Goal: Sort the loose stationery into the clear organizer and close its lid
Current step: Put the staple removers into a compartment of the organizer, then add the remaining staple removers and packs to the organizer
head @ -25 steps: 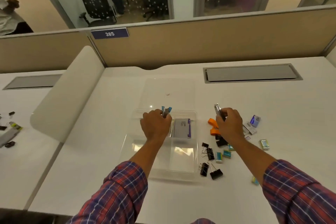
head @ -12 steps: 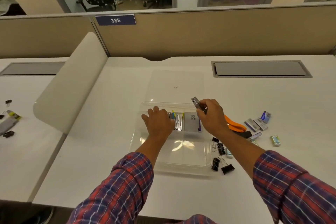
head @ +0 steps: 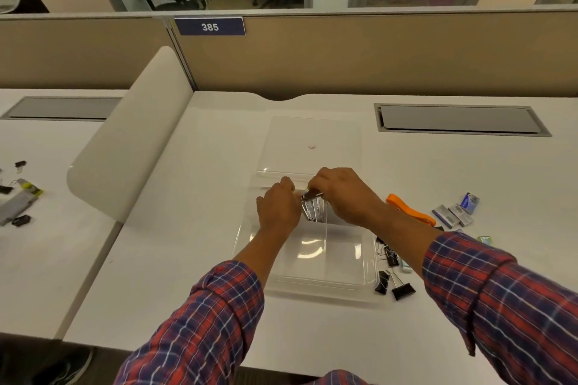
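Observation:
The clear organizer [head: 312, 286] lies in front of me on the white desk, its lid [head: 312, 131] folded open behind it. Both hands are over its far compartments. My right hand [head: 341, 194] pinches a small metal clip [head: 311, 195] above several silvery clips [head: 314, 212] lying in the box. My left hand [head: 278, 206] rests beside them at the far left compartment, fingers curled; whether it holds anything is hidden. Black binder clips [head: 394, 278], an orange item [head: 408, 209] and small staple boxes [head: 456, 212] lie loose on the right.
A beige partition [head: 344, 53] backs the desk, with a rounded white divider [head: 131, 141] on the left. A grey cable flap [head: 459, 120] is set into the desk at the far right. More clips and a stapler [head: 18, 200] lie on the neighbouring desk.
My right hand carried the metal clip leftward from the loose pile to over the organizer's far compartments. My left hand stayed at the box. The view tilted down.

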Tool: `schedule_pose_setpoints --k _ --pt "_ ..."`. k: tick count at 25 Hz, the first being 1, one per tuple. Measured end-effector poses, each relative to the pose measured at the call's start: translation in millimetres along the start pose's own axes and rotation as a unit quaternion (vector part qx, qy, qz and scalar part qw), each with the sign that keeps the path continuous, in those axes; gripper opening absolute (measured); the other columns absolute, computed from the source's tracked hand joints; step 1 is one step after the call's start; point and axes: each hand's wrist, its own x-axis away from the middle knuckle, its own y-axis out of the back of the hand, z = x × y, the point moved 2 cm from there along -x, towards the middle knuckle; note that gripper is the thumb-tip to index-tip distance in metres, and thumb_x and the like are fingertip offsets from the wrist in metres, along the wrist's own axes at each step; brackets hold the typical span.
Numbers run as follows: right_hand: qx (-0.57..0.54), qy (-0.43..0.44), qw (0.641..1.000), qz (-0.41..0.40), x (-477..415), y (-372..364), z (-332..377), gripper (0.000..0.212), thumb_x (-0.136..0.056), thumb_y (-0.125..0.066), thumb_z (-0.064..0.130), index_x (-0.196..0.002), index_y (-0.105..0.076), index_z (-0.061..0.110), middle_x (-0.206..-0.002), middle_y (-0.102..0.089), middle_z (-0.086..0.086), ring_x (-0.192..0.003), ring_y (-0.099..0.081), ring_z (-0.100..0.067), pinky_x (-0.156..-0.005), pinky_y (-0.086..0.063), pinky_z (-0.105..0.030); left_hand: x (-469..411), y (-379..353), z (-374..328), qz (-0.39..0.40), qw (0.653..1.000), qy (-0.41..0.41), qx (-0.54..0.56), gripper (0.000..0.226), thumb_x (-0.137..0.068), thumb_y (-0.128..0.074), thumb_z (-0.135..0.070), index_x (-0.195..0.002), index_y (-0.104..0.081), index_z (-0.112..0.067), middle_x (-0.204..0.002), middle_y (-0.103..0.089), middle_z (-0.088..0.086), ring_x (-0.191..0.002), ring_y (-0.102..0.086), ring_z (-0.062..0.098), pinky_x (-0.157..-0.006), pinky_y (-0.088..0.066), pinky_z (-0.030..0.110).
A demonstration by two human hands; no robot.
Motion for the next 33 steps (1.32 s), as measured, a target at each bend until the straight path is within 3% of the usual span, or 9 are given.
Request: schedule_pose_setpoints --k 2,5,10,14,18,20,22,27,33 --pt "0.076 0.05 0.995 0.04 -6.3 -2.9 3.4 0.042 -0.083 -0.066 -0.003 -0.113 -0.063 0.026 -0.11 -0.062 0.0 -0.105 -0.059 -0.023 -0.11 -0.035 -0.05 -2.4 2.1 3.9 0.015 0.998 0.0 0.063 0.018 -0.1 -0.056 -0.027 -0.115 -0.062 -0.019 -0.108 -0.07 0.006 -0.103 -0.066 0.029 -0.08 -0.048 0.039" --pt "0.139 0.101 0.983 0.07 -13.2 -5.1 5.3 0.03 -0.087 -0.07 0.007 -0.11 -0.064 0.025 -0.104 -0.061 -0.002 -0.106 -0.06 -0.027 -0.114 -0.026 -0.058 2.3 6.8 9.9 0.04 0.984 -0.016 0.172 0.038 -0.102 -0.055 -0.02 -0.14 -0.059 -0.015 -0.13 -0.066 0.013 -0.123 -0.058 0.031 -0.1 -0.05 0.043" --pt "0.182 0.127 0.969 0.112 -20.3 -9.8 13.5 0.031 -0.079 -0.079 0.006 -0.104 -0.072 0.024 -0.098 -0.064 -0.003 -0.107 -0.061 -0.029 -0.113 -0.025 -0.061 9.0 5.4 13.2 0.065 0.988 -0.071 0.12 0.048 -0.106 -0.049 -0.018 -0.153 -0.046 -0.009 -0.152 -0.052 0.017 -0.141 -0.047 0.032 -0.118 -0.037 0.041" --pt "0.152 0.133 0.968 0.147 -20.6 -16.6 20.2 0.037 -0.077 -0.081 0.009 -0.108 -0.075 0.027 -0.108 -0.072 -0.001 -0.111 -0.062 -0.027 -0.113 -0.03 -0.056 12.8 4.0 14.8 0.082 0.986 -0.08 0.122 0.048 -0.109 -0.042 -0.019 -0.155 -0.04 -0.007 -0.161 -0.042 0.015 -0.15 -0.037 0.03 -0.125 -0.028 0.04" --pt "0.099 0.06 0.986 0.116 -12.1 -23.5 12.7 0.035 -0.082 -0.075 0.015 -0.115 -0.071 0.027 -0.111 -0.07 0.002 -0.11 -0.062 -0.022 -0.104 -0.04 -0.044 11.8 3.4 17.5 0.086 0.984 -0.093 0.122 0.05 -0.109 -0.041 -0.021 -0.156 -0.037 -0.004 -0.162 -0.04 0.016 -0.151 -0.036 0.032 -0.125 -0.028 0.043" --pt "0.068 0.002 0.996 0.065 -2.6 -25.2 4.5 0.038 -0.082 -0.077 0.022 -0.119 -0.069 0.02 -0.114 -0.07 -0.004 -0.108 -0.064 -0.026 -0.096 -0.047 -0.044 11.5 1.3 15.9 0.087 0.986 -0.099 0.099 0.052 -0.109 -0.043 -0.022 -0.157 -0.034 -0.005 -0.163 -0.038 0.016 -0.152 -0.034 0.031 -0.125 -0.028 0.043" --pt "0.05 -0.057 0.997 0.017 11.9 -29.4 -2.4 0.048 -0.085 -0.075 0.029 -0.13 -0.062 0.014 -0.129 -0.066 -0.011 -0.118 -0.062 -0.03 -0.1 -0.049 -0.046 15.3 -3.2 13.0 0.083 0.989 -0.108 0.054 0.055 -0.11 -0.041 -0.028 -0.16 -0.029 -0.007 -0.166 -0.032 0.013 -0.155 -0.027 0.029 -0.126 -0.025 0.043" --pt "0.029 -0.183 0.983 -0.002 48.3 -40.7 -13.3 0.067 -0.099 -0.05 0.043 -0.153 -0.031 0.009 -0.161 -0.034 -0.015 -0.147 -0.034 -0.032 -0.117 -0.031 -0.047 21.2 -7.3 6.5 0.005 0.996 -0.084 -0.015 0.067 -0.107 -0.036 -0.051 -0.16 -0.029 -0.01 -0.168 -0.027 0.015 -0.156 -0.023 0.032 -0.124 -0.028 0.047" --pt "-0.004 -0.263 0.965 -0.021 89.2 -26.0 -31.3 0.07 -0.103 -0.037 0.049 -0.158 -0.019 0.009 -0.167 -0.02 -0.015 -0.152 -0.021 -0.031 -0.121 -0.024 -0.05 27.2 -14.2 -30.9 0.001 0.984 -0.174 -0.033 0.076 -0.105 -0.026 -0.06 -0.163 -0.018 -0.011 -0.172 -0.011 0.012 -0.16 -0.007 0.028 -0.129 -0.012 0.046"
